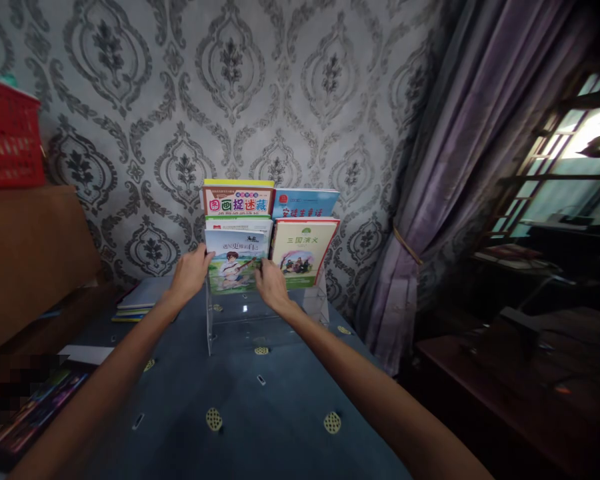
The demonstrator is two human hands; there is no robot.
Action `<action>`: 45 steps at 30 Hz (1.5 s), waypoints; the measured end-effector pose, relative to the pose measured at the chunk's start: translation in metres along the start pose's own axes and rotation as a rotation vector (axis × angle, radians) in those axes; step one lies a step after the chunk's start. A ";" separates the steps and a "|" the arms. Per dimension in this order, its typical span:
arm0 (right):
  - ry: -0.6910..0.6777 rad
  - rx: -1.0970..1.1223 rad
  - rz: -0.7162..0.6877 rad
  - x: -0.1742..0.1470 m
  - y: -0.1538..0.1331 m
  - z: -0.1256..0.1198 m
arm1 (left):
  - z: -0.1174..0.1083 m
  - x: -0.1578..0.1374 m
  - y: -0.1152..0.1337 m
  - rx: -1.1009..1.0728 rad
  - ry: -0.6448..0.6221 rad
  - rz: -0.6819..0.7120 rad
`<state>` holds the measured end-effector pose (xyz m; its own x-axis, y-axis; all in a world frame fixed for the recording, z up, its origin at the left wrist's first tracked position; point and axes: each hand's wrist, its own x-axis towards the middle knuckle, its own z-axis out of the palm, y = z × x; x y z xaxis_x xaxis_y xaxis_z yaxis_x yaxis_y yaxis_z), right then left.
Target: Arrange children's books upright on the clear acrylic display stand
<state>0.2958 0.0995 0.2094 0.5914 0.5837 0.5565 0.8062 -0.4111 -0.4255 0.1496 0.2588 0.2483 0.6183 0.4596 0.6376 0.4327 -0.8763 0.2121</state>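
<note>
A picture-covered book (236,263) showing a guitar player is held upright between both hands at the front left of a clear book rack (209,327). My left hand (189,272) grips its left edge, and my right hand (271,280) is closed on its right edge. Behind it in the rack stand a white-and-pink book (237,203) and a yellow-topped one. To the right, a pale green book (303,250) with a red edge leans in front of a blue book (307,202). The book's lower edge overlaps the rack, so whether it rests there is unclear.
A dark blue patterned cloth (260,427) covers the table. Several stacked books (143,298) lie left of the rack. A cardboard box (35,260) carries a red basket (10,133) at far left. A purple curtain (430,187) hangs on the right beside a window and a dark table (510,373).
</note>
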 end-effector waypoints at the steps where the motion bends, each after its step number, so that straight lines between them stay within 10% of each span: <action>1: 0.000 0.001 -0.003 -0.002 0.000 0.000 | -0.001 0.000 0.002 0.017 -0.014 -0.005; 16: 0.154 0.129 -0.102 -0.016 0.009 0.028 | -0.021 -0.006 0.028 0.366 -0.196 -0.088; 45: 0.194 0.138 -0.168 -0.024 0.022 0.038 | -0.025 -0.003 0.020 0.378 -0.238 -0.028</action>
<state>0.2991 0.1031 0.1597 0.4535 0.4853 0.7475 0.8905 -0.2130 -0.4020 0.1398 0.2363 0.2693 0.7172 0.5419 0.4381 0.6337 -0.7688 -0.0865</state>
